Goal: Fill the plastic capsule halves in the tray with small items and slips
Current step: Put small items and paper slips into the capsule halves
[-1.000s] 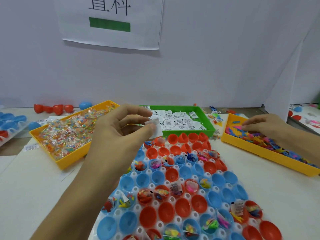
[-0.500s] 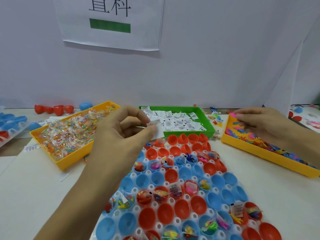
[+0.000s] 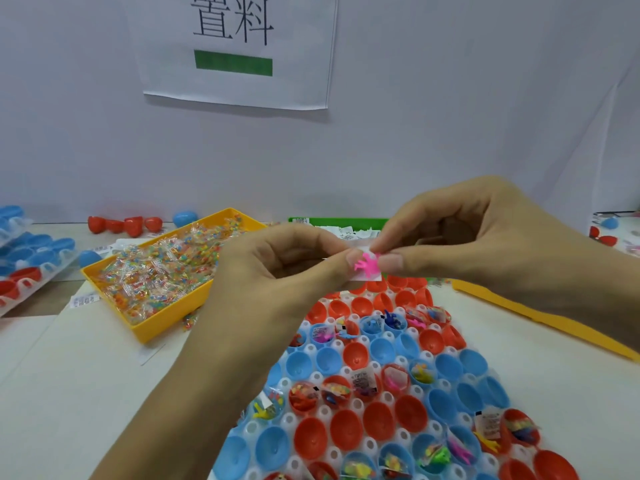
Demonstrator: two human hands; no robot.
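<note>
Left hand (image 3: 277, 268) and right hand (image 3: 460, 237) above tray (image 3: 349, 344), pinching pink toy (image 3: 367, 265) against paper slip (image 3: 363, 276). Light, flimsy, easily dropped; pinch at edges, release into an empty capsule half (image 3: 349, 434).

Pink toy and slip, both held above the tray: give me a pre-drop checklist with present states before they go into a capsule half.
1. Pink toy held in a grip between left hand and right hand fingertips: ok.
2. White slip behind the toy, pinched along with it: ok.
3. Empty capsule halves available, such as the red one: ok.
4. Hands above the capsule tray: ok.
5. Which half is targeted: cannot tell.
6. Candy packet in the grip, from the yellow bin: cannot tell.
</note>
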